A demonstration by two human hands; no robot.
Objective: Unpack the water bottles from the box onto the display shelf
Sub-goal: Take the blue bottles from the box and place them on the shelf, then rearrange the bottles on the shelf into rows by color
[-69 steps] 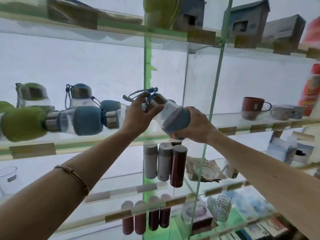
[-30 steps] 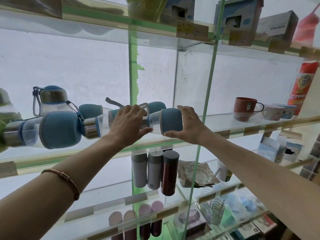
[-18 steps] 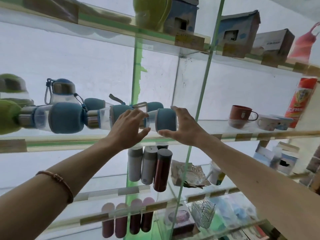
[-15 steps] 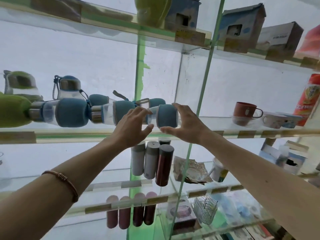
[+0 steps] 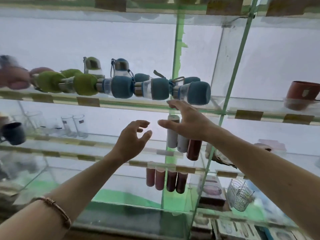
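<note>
A blue-sleeved water bottle (image 5: 194,93) lies on its side at the right end of a row on the glass display shelf (image 5: 121,103). Two more blue bottles (image 5: 152,90) lie left of it, then green ones (image 5: 83,84), and two stand upright behind. My right hand (image 5: 186,121) hangs just below the shelf edge under the rightmost bottle, fingers spread, holding nothing. Lower and to the left, my left hand (image 5: 132,138) is empty with loosely curled fingers. The box is out of view.
A green-edged glass divider (image 5: 233,66) stands right of the bottles, with a red mug (image 5: 302,96) beyond it. Lower shelves carry tall flasks (image 5: 181,141), drinking glasses (image 5: 74,123), a dark mug (image 5: 13,133) and a wire basket (image 5: 239,194).
Both hands have let go of the rightmost blue bottle and dropped below the shelf edge. The bottle stays lying on the shelf. The camera has tilted down and left.
</note>
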